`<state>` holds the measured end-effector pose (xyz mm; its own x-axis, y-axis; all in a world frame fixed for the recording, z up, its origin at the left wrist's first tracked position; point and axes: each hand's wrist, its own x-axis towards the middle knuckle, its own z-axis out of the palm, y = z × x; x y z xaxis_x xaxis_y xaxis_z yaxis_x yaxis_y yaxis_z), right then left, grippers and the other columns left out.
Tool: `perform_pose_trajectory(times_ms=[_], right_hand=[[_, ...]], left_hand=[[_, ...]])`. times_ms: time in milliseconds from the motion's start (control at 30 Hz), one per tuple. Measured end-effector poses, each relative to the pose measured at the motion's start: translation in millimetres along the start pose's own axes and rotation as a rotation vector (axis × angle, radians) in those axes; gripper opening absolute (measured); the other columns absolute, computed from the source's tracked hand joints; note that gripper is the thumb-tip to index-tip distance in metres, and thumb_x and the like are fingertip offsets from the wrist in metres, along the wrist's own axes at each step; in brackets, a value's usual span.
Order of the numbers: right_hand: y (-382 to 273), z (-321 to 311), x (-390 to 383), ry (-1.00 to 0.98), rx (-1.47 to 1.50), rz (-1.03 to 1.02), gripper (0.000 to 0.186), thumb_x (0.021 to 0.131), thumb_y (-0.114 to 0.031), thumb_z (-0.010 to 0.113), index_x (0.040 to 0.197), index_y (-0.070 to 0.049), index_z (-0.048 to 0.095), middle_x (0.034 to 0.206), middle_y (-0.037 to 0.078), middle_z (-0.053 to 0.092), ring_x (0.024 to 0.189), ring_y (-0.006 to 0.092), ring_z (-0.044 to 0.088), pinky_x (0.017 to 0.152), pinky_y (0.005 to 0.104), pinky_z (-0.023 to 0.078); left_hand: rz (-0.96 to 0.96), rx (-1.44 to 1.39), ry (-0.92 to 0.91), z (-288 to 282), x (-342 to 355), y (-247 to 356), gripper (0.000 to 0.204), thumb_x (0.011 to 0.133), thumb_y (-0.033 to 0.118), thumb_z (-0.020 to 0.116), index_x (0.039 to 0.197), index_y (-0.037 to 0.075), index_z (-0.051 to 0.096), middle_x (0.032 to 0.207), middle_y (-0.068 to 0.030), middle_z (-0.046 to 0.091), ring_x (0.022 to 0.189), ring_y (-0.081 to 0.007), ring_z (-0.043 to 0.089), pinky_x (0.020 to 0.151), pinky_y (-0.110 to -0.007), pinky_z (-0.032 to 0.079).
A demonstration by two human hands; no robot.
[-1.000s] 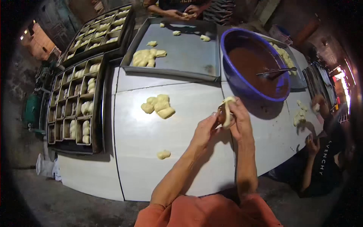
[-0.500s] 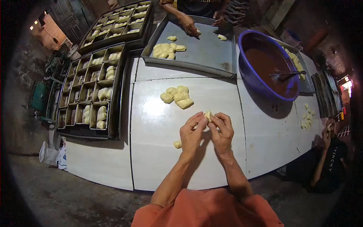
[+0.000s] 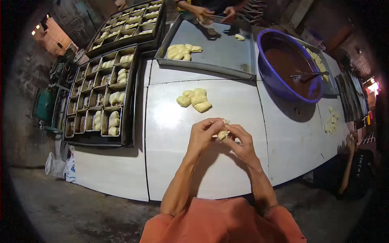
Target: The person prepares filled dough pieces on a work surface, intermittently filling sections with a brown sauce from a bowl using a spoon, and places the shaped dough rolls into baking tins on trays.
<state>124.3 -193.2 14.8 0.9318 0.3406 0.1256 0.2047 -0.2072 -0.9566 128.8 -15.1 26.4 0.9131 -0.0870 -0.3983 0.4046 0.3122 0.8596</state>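
Note:
Over the middle of the white table, my left hand and my right hand are closed together on a small piece of pale yellow dough. Thumbs and fingertips pinch it from both sides. Its surface looks folded, with a darker speck on it; part is hidden by the fingers. Just beyond my hands rests a cluster of dough lumps on the tabletop.
To the left stand metal loaf pans in rows, several holding dough rolls. Across the table, a co-worker's hands are over a grey tray with dough. At right are a purple basin of brown filling and scattered dough pieces.
The dough between my fingers has turned and sits lower between my thumbs. A small lump beside my left wrist no longer shows. The co-worker's hands have drawn apart, and a tray piece is gone.

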Motion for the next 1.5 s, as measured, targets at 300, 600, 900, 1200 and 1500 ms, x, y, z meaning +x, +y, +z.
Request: perform_pose_trajectory(times_ms=[300, 600, 900, 1200, 1500], right_hand=[[17.4, 22.0, 0.5, 0.302, 0.091, -0.165, 0.02, 0.089, -0.01, 0.072, 0.105, -0.002, 0.061, 0.103, 0.01, 0.06, 0.086, 0.0151, 0.056, 0.082, 0.0289, 0.049], [16.1, 7.1, 6.2, 0.133, -0.099, 0.269, 0.025, 0.09, -0.02, 0.07, 0.099, 0.003, 0.065, 0.083, 0.008, 0.066, 0.067, 0.0113, 0.058, 0.061, 0.0275, 0.05], [14.6, -1.0, -32.4, -0.062, -0.132, 0.196, 0.019, 0.09, -0.014, 0.067, 0.101, 0.001, 0.069, 0.098, 0.013, 0.068, 0.089, 0.0247, 0.067, 0.079, 0.0344, 0.053], [35.1, 48.4, 70.0, 0.128, -0.529, 0.001, 0.04, 0.086, -0.028, 0.072, 0.116, -0.004, 0.06, 0.121, 0.014, 0.059, 0.099, 0.0323, 0.064, 0.08, 0.0417, 0.052], [76.3, 60.8, 111.8, 0.142, -0.553, -0.095, 0.034, 0.082, -0.012, 0.063, 0.115, -0.003, 0.062, 0.097, 0.015, 0.066, 0.085, 0.0308, 0.065, 0.076, 0.0396, 0.053]], left_hand=[[0.206, 0.076, -0.119, -3.7, -7.7, -24.0, 0.023, 0.094, 0.01, 0.062, 0.112, -0.002, 0.069, 0.102, -0.01, 0.07, 0.089, -0.0157, 0.067, 0.071, -0.028, 0.058], [0.125, 0.129, -0.003, 7.6, -18.1, -28.9, 0.03, 0.092, 0.024, 0.067, 0.104, -0.004, 0.069, 0.089, -0.0085, 0.07, 0.078, -0.0131, 0.064, 0.07, -0.027, 0.052], [0.164, 0.699, 0.085, -4.9, -29.3, -47.2, 0.043, 0.102, 0.04, 0.046, 0.123, 0.007, 0.065, 0.09, -0.0162, 0.071, 0.078, -0.0296, 0.069, 0.077, -0.036, 0.053], [0.594, 1.074, 0.387, -63.4, 43.9, -3.3, 0.03, 0.09, 0.006, 0.06, 0.119, 0.009, 0.066, 0.12, -0.0137, 0.065, 0.105, -0.0327, 0.064, 0.088, -0.039, 0.053], [0.728, 1.306, 0.427, -79.3, 100.2, -11.9, 0.027, 0.078, 0.01, 0.074, 0.104, 0.018, 0.075, 0.129, -0.0195, 0.059, 0.118, -0.0386, 0.053, 0.092, -0.047, 0.045]])
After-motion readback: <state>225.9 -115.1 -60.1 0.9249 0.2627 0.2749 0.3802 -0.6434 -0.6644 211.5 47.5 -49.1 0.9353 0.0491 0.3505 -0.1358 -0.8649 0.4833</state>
